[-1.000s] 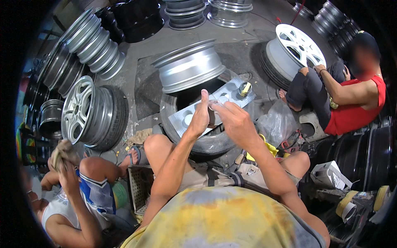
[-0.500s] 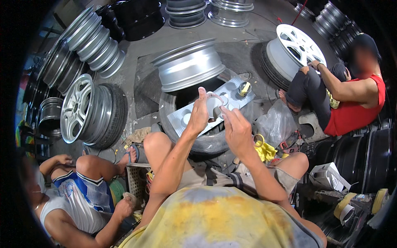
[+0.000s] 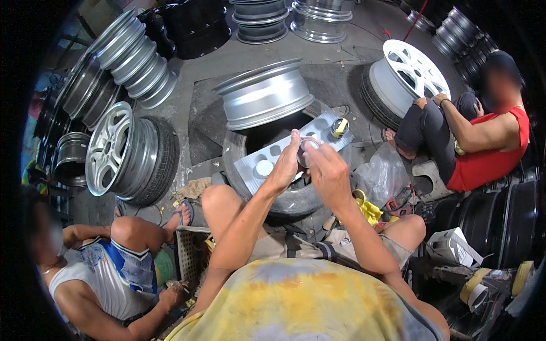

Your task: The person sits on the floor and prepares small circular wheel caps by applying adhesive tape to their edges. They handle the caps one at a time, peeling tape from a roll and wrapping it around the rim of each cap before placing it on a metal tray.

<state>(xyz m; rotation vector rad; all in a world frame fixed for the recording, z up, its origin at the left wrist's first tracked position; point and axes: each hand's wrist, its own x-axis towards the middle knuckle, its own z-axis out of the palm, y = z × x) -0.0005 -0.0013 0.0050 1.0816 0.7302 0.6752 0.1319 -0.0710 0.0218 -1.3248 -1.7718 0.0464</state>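
My left hand [image 3: 286, 163] is closed around a small round cap [image 3: 305, 154] that looks like a wheel centre cap, its thumb pointing up. The fingers of my right hand [image 3: 328, 172] press on the cap's face and partly cover it; whether they pinch anything is hidden. Below both hands, a pale silver board [image 3: 245, 169] with dark round spots lies across a tyre [image 3: 234, 150]. On it rest a white round cap [image 3: 264, 167] and, at its far right end, a small can with yellow on it [image 3: 339, 128].
A silver rim [image 3: 266, 96] stands tilted beyond the board. To the right, a person in red [image 3: 495, 145] handles a white wheel [image 3: 417, 67]; at the left sits another person [image 3: 94, 270] beside a second wheel [image 3: 111, 149]. A plastic bag [image 3: 381, 170] and yellow cloth [image 3: 368, 209] lie near my right knee.
My right hand has moved up and left onto the cap's face, covering more of it. My left hand has shifted slightly right and down. The view has also shifted a little.
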